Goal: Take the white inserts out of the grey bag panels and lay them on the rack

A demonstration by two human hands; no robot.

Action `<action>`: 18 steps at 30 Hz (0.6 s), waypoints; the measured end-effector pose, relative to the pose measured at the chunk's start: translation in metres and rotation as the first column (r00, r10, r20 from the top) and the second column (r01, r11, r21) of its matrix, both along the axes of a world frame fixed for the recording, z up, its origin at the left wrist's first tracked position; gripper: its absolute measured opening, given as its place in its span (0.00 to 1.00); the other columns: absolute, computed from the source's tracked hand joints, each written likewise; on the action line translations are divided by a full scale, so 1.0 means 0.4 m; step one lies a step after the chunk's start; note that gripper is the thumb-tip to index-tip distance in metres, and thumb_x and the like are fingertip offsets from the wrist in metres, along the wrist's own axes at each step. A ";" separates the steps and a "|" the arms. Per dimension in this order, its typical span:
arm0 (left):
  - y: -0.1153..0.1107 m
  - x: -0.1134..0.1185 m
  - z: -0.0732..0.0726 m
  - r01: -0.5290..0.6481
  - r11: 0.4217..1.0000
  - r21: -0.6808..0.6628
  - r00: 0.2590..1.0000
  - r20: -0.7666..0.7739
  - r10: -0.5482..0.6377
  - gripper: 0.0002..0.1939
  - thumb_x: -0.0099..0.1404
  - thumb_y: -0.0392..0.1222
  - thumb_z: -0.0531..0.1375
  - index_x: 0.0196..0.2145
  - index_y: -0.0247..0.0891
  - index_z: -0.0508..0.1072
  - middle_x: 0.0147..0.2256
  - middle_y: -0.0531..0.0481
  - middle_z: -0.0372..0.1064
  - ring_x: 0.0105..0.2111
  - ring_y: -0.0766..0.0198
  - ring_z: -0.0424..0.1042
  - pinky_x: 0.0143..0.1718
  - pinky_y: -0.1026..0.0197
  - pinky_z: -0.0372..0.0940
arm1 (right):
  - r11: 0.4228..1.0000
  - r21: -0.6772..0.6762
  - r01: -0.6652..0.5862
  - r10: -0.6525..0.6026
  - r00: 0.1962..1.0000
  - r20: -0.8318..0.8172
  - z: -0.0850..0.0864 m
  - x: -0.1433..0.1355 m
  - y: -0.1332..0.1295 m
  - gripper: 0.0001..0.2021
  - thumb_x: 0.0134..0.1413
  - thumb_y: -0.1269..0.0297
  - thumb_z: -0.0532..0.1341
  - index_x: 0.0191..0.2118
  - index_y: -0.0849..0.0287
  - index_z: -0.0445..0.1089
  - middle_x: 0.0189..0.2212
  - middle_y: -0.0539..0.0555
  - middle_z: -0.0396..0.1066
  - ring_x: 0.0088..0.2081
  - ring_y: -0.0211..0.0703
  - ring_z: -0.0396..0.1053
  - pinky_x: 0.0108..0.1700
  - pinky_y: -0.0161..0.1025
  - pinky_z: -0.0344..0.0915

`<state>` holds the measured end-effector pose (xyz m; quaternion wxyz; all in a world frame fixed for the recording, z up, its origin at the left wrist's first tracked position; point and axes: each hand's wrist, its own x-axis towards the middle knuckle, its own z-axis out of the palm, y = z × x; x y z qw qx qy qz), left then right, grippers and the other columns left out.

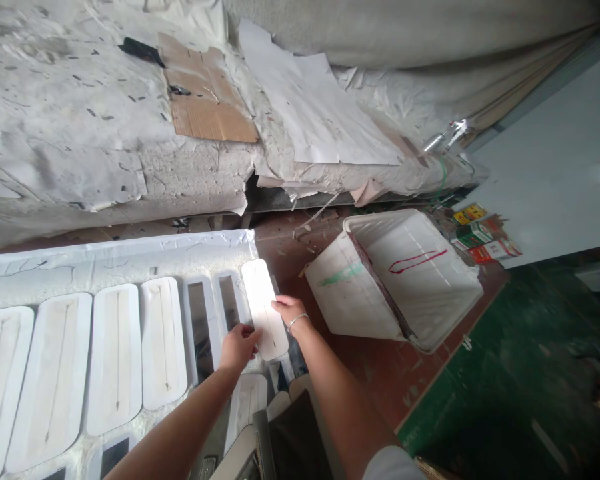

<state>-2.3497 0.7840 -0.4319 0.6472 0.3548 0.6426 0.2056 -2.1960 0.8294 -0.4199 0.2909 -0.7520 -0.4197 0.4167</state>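
A white oblong panel [260, 293] with rounded corners and a thin dark line down its middle is held up between my hands, slightly tilted. My right hand [290, 313], with a bracelet at the wrist, pinches its right edge. Lower down, my left hand [240, 347] has its fingers closed at the left edge. Several similar panels lie in a row to the left, such as this white panel [164, 343]. Between that row and my hands are pale frames with dark centres, one a dark-centred frame [200, 327]. Another white panel [247, 403] lies below my left hand, partly hidden.
A large white plastic bin [360, 293] lies tipped at the right on the reddish floor. Behind runs a paper-covered bench [200, 163] bearing a cardboard piece [210, 100] and a spray gun [447, 137]. Small colourful boxes [485, 237] stand beyond the bin.
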 end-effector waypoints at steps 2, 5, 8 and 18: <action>-0.004 0.012 0.012 -0.034 0.999 0.003 0.999 -0.013 0.034 0.11 0.60 0.44 0.59 0.35 0.32 0.65 0.22 0.51 0.66 0.19 0.66 0.66 0.19 0.65 0.62 | 1.000 -0.009 0.000 0.000 1.000 0.011 -0.004 -0.003 0.001 0.16 0.49 0.62 0.62 0.43 0.65 0.76 0.36 0.55 0.78 0.37 0.43 0.74 0.40 0.36 0.70; -0.005 0.027 0.018 -0.080 0.997 0.007 0.996 -0.047 0.080 0.11 0.61 0.43 0.59 0.35 0.32 0.64 0.22 0.51 0.64 0.18 0.66 0.65 0.17 0.65 0.62 | 0.999 -0.033 -0.020 0.022 0.998 0.052 -0.010 -0.004 0.012 0.16 0.50 0.63 0.62 0.45 0.64 0.76 0.36 0.55 0.78 0.36 0.42 0.74 0.39 0.35 0.70; -0.011 0.033 0.015 -0.128 0.991 0.043 0.989 -0.068 0.130 0.13 0.61 0.42 0.59 0.40 0.34 0.61 0.26 0.51 0.65 0.19 0.66 0.66 0.17 0.65 0.63 | 0.996 -0.060 -0.061 0.067 0.992 0.105 -0.009 0.002 0.028 0.13 0.48 0.65 0.64 0.41 0.61 0.78 0.34 0.54 0.78 0.36 0.43 0.74 0.41 0.35 0.69; -0.027 0.020 0.028 -0.060 0.981 0.183 0.993 -0.085 0.076 0.12 0.61 0.46 0.57 0.39 0.36 0.64 0.26 0.52 0.66 0.20 0.65 0.67 0.21 0.63 0.64 | 0.982 -0.076 -0.174 0.183 0.972 0.147 0.007 0.015 0.021 0.12 0.53 0.63 0.62 0.41 0.60 0.77 0.31 0.51 0.77 0.34 0.39 0.73 0.36 0.32 0.69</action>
